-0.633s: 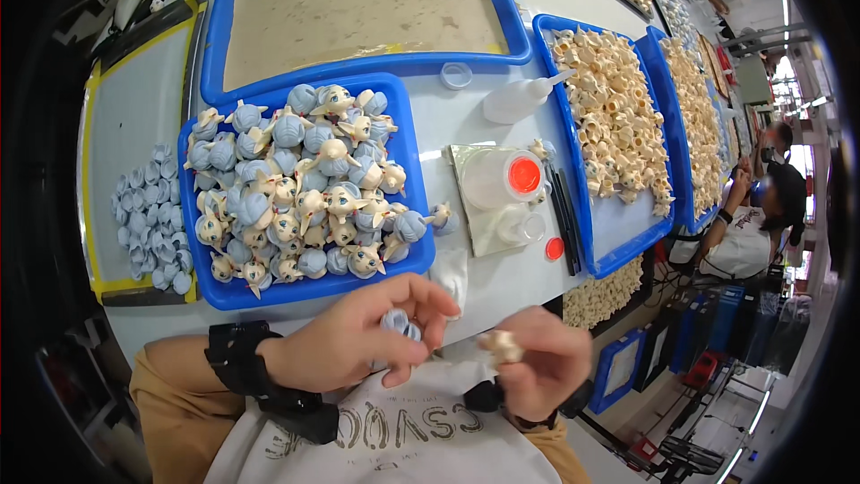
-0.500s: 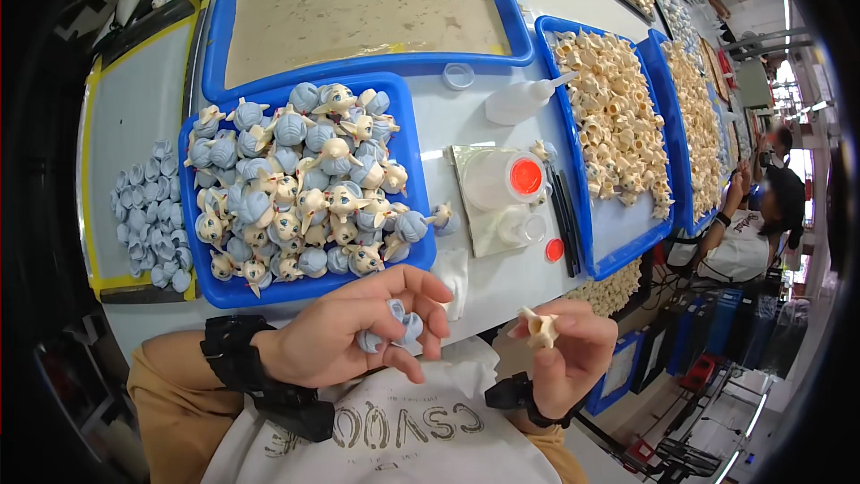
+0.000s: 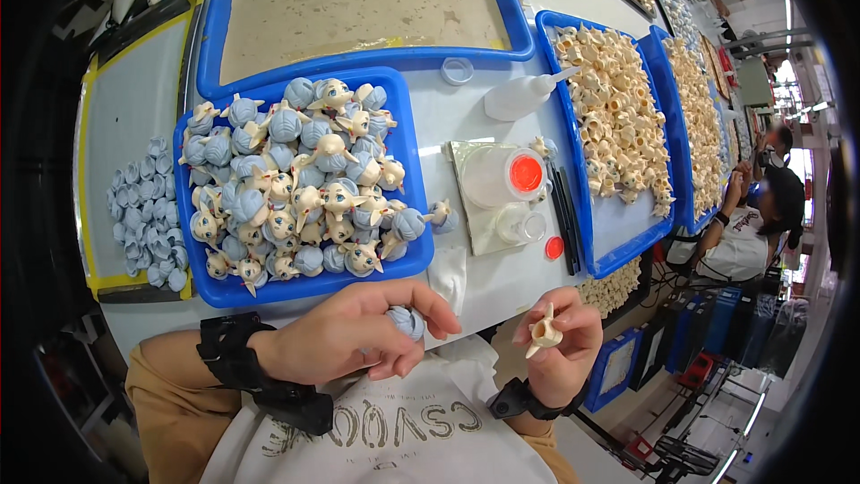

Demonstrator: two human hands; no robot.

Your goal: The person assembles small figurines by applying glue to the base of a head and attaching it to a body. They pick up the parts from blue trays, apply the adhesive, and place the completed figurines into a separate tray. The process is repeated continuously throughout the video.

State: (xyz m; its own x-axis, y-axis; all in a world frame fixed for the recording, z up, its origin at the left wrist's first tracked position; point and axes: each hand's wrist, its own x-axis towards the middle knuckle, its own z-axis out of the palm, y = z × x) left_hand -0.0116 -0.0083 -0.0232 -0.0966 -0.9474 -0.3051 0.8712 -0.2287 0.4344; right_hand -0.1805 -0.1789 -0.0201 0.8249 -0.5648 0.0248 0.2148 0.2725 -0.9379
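Note:
My left hand (image 3: 354, 332) is curled around a blue-grey doll hair piece (image 3: 407, 321) just below the table's front edge. My right hand (image 3: 564, 345) pinches a small cream doll face part with pointed ears (image 3: 543, 334), held apart from the left hand. Directly above both hands sits a blue tray (image 3: 408, 125) heaped with assembled doll heads (image 3: 300, 188) that have blue-grey hair and cream faces. One assembled head (image 3: 442, 215) lies on the table beside that tray.
A yellow-rimmed tray (image 3: 134, 90) at left holds blue-grey hair pieces (image 3: 143, 211). A large blue tray (image 3: 358, 0) lies behind. At right are a white squeeze bottle (image 3: 524, 94), a jar with a red lid (image 3: 515, 175), black sticks, and blue trays of cream face parts (image 3: 618, 116). Other people work at far right.
My hands have drawn apart. The right hand lifted the cream face part and turned it upright, while the left hand closed further over the hair piece.

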